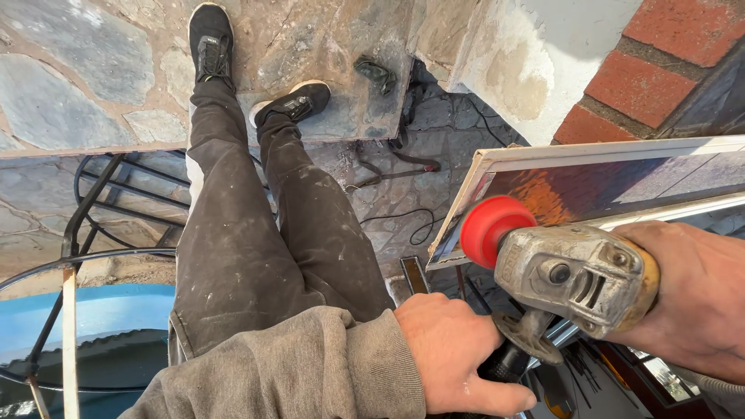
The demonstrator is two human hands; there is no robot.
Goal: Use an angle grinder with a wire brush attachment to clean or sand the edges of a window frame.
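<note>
Angle grinder gripped in both hands

Grinder (pixel 578 283) sits between the hands: right hand (pixel 694 299) wraps its metal body, left hand (pixel 454 353) closes round the black side handle underneath. Red knob (pixel 493 227) pokes up just above the left hand, beside a white-framed panel (pixel 613 182).

grinder (pixel 578 283): worn silver-grey, with a red round cap at ten o'clock
trousers (pixel 256 248): black, speckled with pale dust
shoes (pixel 211 35): black, white soles
bricks (pixel 660 62): red
sleeve (pixel 295 372): grey-brown
tub (pixel 101 314): blue
</note>
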